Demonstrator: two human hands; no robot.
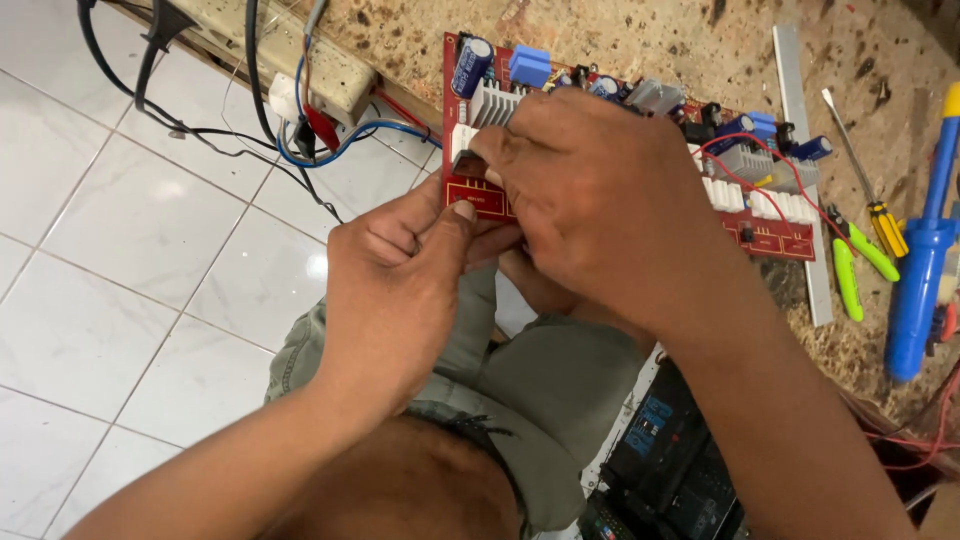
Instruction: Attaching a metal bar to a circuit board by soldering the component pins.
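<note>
A: Where was the board?

B: The red circuit board (pixel 480 195) was held above the person's lap, its near left corner btwn both hands, the rest stretching right over the speckled workbench (pixel 620 40)

A: Left hand?

B: Left hand (pixel 395 280) was curled, thumb pressed flat on the board's lower left edge, other fingers folded under it, so pinching the board's corner

A: And the right?

B: Right hand (pixel 600 190) lay over the board's middle, fingers bunched together w/ tips at a white connector block (pixel 462 140) near the left end. Couldn't tell whether the tips gripped the block or just pressed on it

A: What was on the board?

B: Blue capacitor (pixel 472 62) upright at the top left, finned heatsink (pixel 495 102) beside it, a row of white connectors (pixel 775 203) along the right part, thin red wire (pixel 760 165) looping over them

A: Around it?

B: Green-handled cutters (pixel 850 270) and a yellow-handled screwdriver (pixel 880 220) lay on the bench just right of the board, a blue tool (pixel 920 260) further right. Black and blue cables (pixel 250 120) hung over the white tiled floor (pixel 150 250) at left. Person wore grey-green shorts (pixel 540 390)
</note>
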